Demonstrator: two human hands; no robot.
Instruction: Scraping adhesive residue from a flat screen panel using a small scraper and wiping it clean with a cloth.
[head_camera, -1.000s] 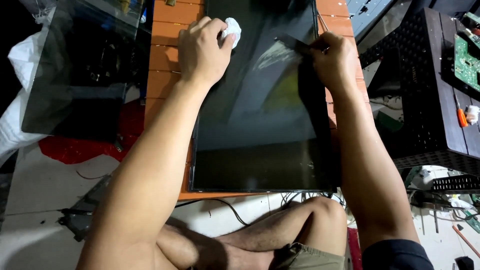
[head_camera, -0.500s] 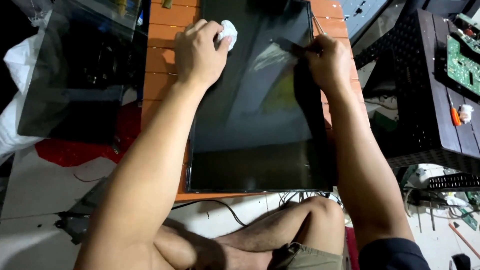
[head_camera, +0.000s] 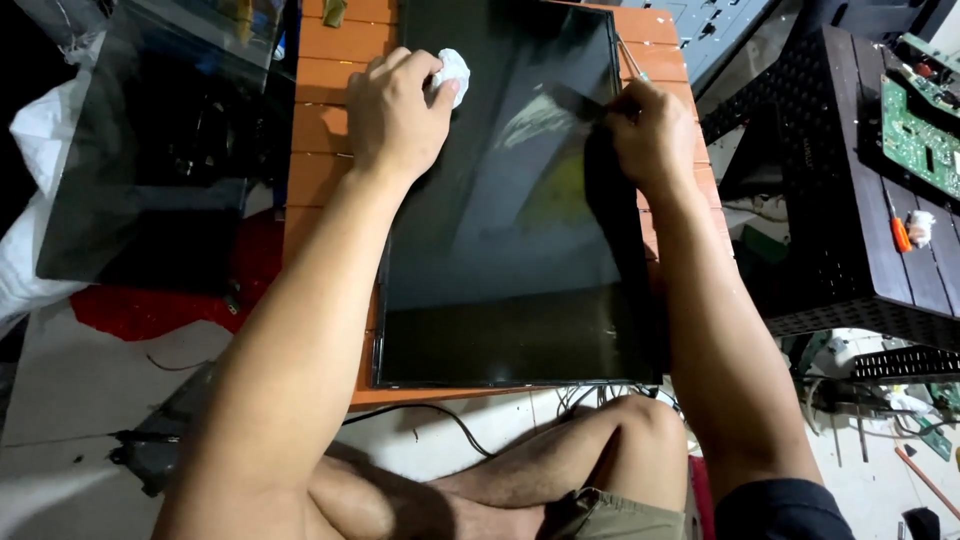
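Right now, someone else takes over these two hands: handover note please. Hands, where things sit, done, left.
Left hand: fingers curled in a grip on a small white crumpled wad of cloth or tissue, pressed to the upper left of the large dark glossy flat screen panel.
Right hand: pinching a thin dark film strip at the panel's upper right edge.
The panel lies flat on the orange slatted wooden table.
Done: one corner of the film is raised off the glass.
Left: most of the film edge appears to lie flat; how clean the glass is cannot be judged.

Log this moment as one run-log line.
left hand: pressing white wad on dark screen panel | right hand: pinching dark film strip | orange table
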